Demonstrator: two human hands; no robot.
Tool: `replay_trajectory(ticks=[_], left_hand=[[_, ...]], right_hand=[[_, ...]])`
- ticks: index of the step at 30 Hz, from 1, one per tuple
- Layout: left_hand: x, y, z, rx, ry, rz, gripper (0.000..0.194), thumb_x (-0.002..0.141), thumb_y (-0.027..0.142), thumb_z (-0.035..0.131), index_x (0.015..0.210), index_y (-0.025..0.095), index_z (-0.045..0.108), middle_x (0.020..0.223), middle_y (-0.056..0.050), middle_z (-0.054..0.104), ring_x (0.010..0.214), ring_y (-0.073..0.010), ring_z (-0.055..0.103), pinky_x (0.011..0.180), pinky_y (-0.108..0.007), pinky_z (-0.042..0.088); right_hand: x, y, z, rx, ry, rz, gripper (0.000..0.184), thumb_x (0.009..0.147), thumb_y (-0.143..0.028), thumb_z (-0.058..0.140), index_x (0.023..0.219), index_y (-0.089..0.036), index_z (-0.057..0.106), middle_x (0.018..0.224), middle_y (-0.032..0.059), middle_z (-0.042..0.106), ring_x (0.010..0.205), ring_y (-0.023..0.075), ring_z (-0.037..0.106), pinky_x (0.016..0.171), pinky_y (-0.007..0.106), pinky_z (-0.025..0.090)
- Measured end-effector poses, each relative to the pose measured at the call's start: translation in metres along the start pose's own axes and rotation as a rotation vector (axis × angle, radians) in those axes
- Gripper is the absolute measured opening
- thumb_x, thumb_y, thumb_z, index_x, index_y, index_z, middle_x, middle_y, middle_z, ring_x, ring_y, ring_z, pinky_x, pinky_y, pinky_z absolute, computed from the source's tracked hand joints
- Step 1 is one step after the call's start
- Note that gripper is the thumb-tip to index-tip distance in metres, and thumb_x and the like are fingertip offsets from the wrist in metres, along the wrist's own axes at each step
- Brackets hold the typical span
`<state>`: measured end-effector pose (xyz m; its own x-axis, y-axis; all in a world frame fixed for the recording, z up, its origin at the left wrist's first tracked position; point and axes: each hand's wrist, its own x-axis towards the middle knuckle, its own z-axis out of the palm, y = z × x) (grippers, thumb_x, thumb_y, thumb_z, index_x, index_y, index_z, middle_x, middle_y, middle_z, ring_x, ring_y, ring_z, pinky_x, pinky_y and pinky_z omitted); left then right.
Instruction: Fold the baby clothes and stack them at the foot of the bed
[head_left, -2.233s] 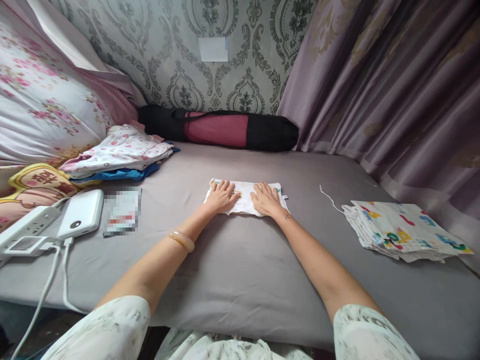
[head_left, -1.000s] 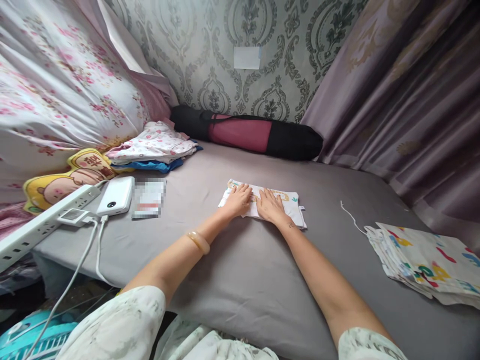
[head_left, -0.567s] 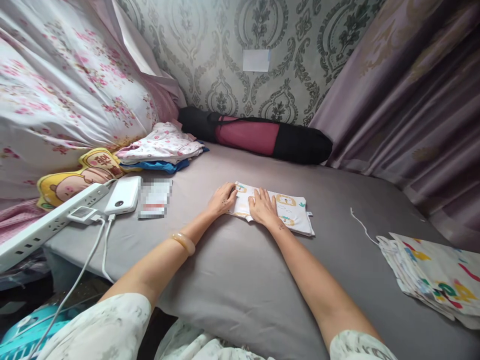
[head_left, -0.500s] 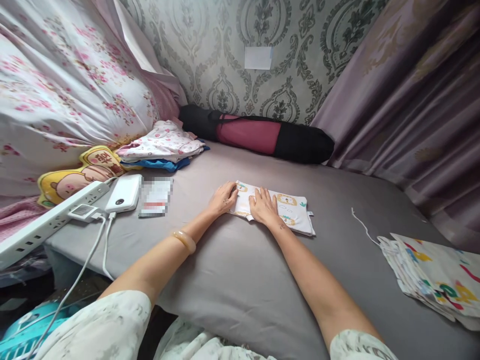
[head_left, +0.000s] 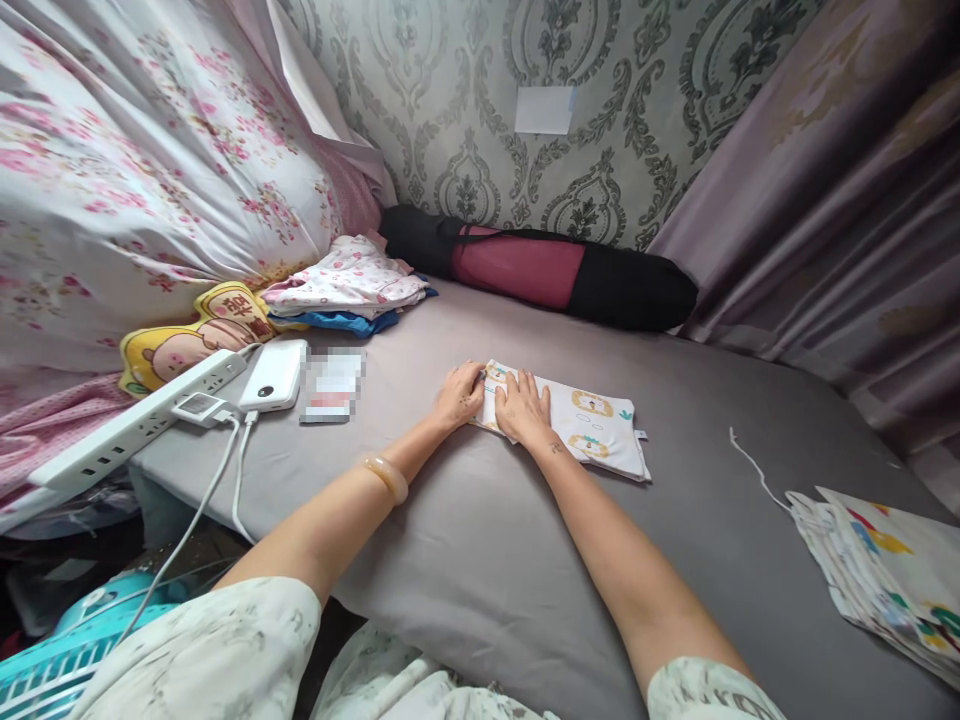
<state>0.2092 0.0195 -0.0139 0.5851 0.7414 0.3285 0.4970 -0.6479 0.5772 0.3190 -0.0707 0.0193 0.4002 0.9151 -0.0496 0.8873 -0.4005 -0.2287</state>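
Note:
A folded white cloth garment point(head_left: 600, 430) with yellow lion-like prints and a small side tag lies flat on the grey sheet. At its left end is my left hand point(head_left: 459, 395), fingers extended and touching the edge. My right hand point(head_left: 523, 408) rests palm down on the left part of the cloth, its fingers laid out flat. Neither hand lifts the fabric. A pale bangle point(head_left: 386, 480) circles my left forearm.
Left on the grey bed point(head_left: 450, 560) are a power strip point(head_left: 142, 425), a white power bank point(head_left: 274, 375), a blurred packet point(head_left: 332, 385), a yellow cushion point(head_left: 187, 345) and stacked clothes point(head_left: 352, 280). A black-and-red bag point(head_left: 517, 268) lies behind; folded printed cloth point(head_left: 892, 570) sits right.
The whole view has shifted slightly, so things appear further right. My right hand has slid a little toward the cloth's left end, uncovering more print. My left hand stays at the edge.

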Motion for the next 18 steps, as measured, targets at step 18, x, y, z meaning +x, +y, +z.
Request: replay_trajectory(ticks=[18], left_hand=[[0.000, 0.000, -0.008, -0.459, 0.192, -0.199, 0.034, 0.086, 0.012, 0.042, 0.114, 0.015, 0.060, 0.115, -0.010, 0.067, 0.099, -0.0174, 0.064, 0.091, -0.033, 0.051]], right_hand=[[0.010, -0.032, 0.009, -0.010, 0.022, -0.101, 0.061, 0.099, -0.035, 0.014, 0.152, -0.009, 0.027, 0.161, 0.0102, 0.021, 0.148, 0.0233, 0.014, 0.118, 0.050, 0.007]])
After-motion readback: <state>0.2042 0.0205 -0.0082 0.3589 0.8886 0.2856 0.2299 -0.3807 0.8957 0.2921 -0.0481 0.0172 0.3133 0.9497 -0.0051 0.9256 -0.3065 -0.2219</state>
